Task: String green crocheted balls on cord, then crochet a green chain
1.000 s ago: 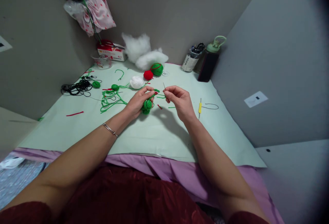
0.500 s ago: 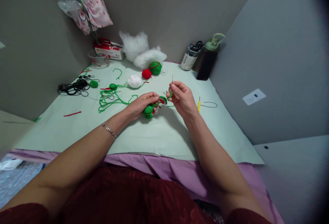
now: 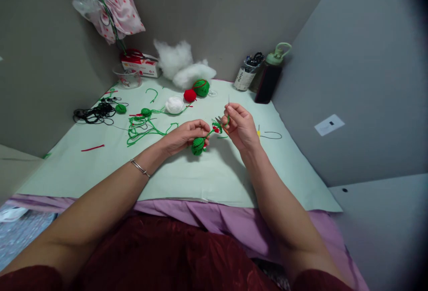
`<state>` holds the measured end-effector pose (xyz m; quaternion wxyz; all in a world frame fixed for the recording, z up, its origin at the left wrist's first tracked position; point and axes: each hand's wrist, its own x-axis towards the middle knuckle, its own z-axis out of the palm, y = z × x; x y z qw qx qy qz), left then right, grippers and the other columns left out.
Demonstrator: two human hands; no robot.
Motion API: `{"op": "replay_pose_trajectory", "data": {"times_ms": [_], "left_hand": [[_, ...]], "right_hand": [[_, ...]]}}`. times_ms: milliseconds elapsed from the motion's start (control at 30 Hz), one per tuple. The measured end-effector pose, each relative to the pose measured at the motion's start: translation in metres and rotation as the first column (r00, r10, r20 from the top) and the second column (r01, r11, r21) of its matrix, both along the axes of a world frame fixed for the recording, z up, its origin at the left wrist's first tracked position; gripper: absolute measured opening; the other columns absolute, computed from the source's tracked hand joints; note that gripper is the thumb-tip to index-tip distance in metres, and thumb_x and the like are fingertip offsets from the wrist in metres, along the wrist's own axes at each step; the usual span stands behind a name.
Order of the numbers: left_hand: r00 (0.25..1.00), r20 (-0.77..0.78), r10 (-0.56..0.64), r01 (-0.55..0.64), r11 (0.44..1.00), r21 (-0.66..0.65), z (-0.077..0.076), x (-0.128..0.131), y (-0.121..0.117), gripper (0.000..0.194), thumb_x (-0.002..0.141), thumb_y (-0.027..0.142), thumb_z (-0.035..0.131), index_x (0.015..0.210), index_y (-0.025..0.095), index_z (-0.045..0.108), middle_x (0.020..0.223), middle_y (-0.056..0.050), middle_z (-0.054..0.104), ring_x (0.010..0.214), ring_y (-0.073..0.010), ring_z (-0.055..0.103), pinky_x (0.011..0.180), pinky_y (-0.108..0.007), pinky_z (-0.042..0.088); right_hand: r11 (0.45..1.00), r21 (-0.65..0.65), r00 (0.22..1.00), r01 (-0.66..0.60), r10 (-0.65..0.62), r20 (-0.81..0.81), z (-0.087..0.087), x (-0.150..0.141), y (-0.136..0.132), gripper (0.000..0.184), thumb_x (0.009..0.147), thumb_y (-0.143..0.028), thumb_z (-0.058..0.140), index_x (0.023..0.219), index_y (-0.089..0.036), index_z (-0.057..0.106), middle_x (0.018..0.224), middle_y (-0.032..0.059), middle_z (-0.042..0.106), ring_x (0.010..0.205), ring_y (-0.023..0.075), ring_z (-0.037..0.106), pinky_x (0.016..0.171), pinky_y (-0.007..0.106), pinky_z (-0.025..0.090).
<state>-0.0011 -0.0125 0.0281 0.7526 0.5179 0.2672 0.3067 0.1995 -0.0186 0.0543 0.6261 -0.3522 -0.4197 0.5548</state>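
Observation:
My left hand (image 3: 189,136) is closed around a green and red crocheted piece. Its round green crocheted ball (image 3: 198,145) hangs below the fingers, and a small red and green part (image 3: 216,128) sticks out to the right. My right hand (image 3: 240,124) pinches a thin needle (image 3: 229,99), its tip pointing up, with green yarn (image 3: 228,119) beside the fingers. Grey pointed blades (image 3: 219,120), like those of small scissors, show between the hands; whether they lie on the table or touch the right hand I cannot tell.
Tangled green yarn (image 3: 142,133) and black cord (image 3: 96,113) lie to the left. A white yarn ball (image 3: 174,105), a red ball (image 3: 190,95), a green ball (image 3: 201,88) and stuffing (image 3: 177,61) sit behind. A bottle (image 3: 268,79) stands back right, near a pen cup (image 3: 244,79).
The crocheted piece has turned and shifted slightly right in my left hand, showing more of its red part. The right hand with the needle has moved slightly right, and the grey blades show more clearly.

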Motion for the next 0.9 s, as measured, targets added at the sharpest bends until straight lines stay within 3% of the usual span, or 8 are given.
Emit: {"op": "replay_pose_trajectory", "data": {"times_ms": [533,733,900], "left_hand": [[0.998,-0.046,0.029,-0.029,1.000,0.002,-0.0033,0.0039,0.0009,0.031,0.072,0.031,0.088,0.093,0.017,0.069,0.084,0.000,0.068,0.073,-0.0132,0.067,0.069,-0.028,0.050],[0.995,-0.003,0.102,-0.102,0.994,-0.023,-0.0023,0.0051,0.0002,0.030,0.076,0.035,0.085,0.089,0.015,0.068,0.079,-0.002,0.069,0.070,-0.0128,0.067,0.073,-0.029,0.053],[0.980,0.028,0.196,-0.194,0.980,-0.054,0.0000,0.0050,0.0009,0.027,0.078,0.033,0.082,0.089,0.014,0.066,0.075,-0.002,0.069,0.071,-0.0145,0.070,0.074,-0.028,0.055]], "right_hand": [[1.000,0.009,1.000,-0.025,0.025,0.009,0.0029,-0.0018,-0.0041,0.041,0.064,-0.043,0.093,0.086,-0.021,0.067,0.069,-0.0076,0.057,0.057,0.0052,0.059,0.046,0.016,0.042],[0.999,-0.008,0.996,0.048,-0.047,0.075,0.0005,-0.0016,-0.0017,0.046,0.062,-0.047,0.093,0.087,-0.023,0.063,0.073,-0.0066,0.059,0.068,0.0092,0.067,0.057,0.019,0.052],[0.996,0.068,0.977,0.059,-0.071,0.202,0.0011,-0.0035,-0.0029,0.042,0.066,-0.050,0.091,0.082,-0.022,0.063,0.070,-0.0046,0.059,0.065,0.0104,0.063,0.052,0.021,0.044]]}}
